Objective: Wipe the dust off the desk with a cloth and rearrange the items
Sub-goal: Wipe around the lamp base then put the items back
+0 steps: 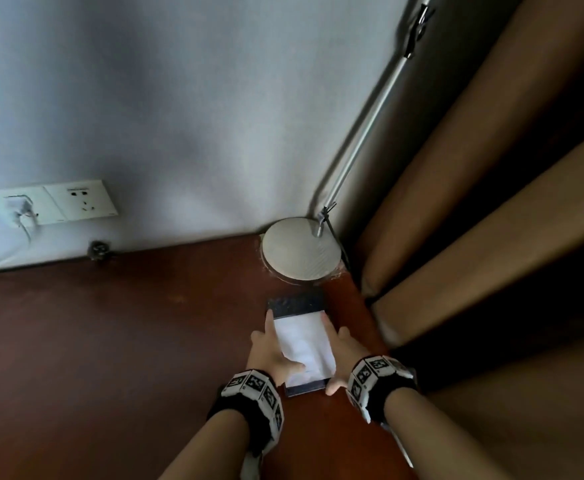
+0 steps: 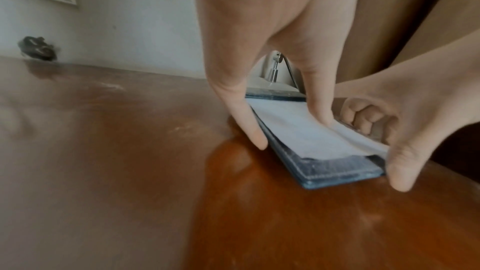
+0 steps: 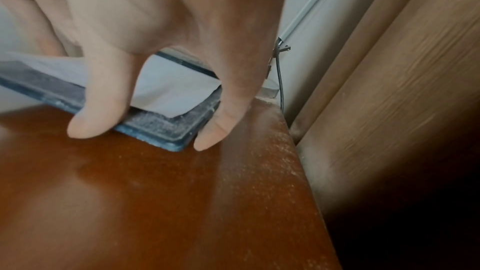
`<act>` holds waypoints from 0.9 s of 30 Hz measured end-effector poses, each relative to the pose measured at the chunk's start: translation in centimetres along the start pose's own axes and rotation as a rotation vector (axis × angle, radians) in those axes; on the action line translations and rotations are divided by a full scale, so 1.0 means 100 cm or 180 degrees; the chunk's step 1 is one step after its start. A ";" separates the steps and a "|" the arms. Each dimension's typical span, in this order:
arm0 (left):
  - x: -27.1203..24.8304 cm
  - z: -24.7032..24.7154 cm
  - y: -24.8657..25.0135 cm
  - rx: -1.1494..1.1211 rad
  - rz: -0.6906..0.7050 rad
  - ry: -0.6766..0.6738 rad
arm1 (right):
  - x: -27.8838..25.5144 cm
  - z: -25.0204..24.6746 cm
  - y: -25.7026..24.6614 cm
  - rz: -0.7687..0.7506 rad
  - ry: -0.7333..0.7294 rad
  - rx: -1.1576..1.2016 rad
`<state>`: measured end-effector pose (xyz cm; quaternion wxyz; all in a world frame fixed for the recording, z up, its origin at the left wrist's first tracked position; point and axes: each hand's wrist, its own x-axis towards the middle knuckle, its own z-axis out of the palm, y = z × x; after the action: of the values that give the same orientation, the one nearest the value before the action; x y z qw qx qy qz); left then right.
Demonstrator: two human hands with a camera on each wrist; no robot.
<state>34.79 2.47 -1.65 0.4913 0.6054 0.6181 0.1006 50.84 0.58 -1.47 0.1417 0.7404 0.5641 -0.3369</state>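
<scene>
Cloth [image 1: 304,341] on slab [image 1: 295,303]; lamp base [image 1: 301,251] behind; curtain [image 1: 474,202] right.

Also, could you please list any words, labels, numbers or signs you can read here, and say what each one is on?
No text here can be read.
Socket plate: a small mark at its lower right corner, too small to read.
Left wristband, right wristband: black-and-white square marker patterns, no letters or numbers.
White sheet: blank as far as it shows.
Book under it: dusty dark cover, no print visible.
</scene>
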 end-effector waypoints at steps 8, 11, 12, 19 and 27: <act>-0.001 0.014 -0.003 0.0563 -0.0285 0.0031 | -0.008 -0.001 0.007 -0.0376 -0.0190 -0.0294; -0.003 0.014 -0.007 0.0829 -0.0338 0.0049 | -0.011 0.000 0.003 -0.0502 -0.0154 -0.0529; -0.004 0.013 -0.008 0.0885 -0.0344 0.0053 | -0.012 0.001 0.002 -0.0540 -0.0140 -0.0627; -0.006 0.003 -0.016 0.0683 -0.0399 0.0066 | -0.011 0.003 -0.009 -0.0673 -0.0119 -0.0908; -0.011 0.000 -0.019 0.1180 -0.0271 -0.0062 | -0.007 0.013 -0.011 -0.0604 -0.0144 -0.1342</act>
<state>33.33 1.13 -2.48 0.3810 0.6599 0.6463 -0.0418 49.29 -0.38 -1.74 0.2736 0.6304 0.6857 -0.2400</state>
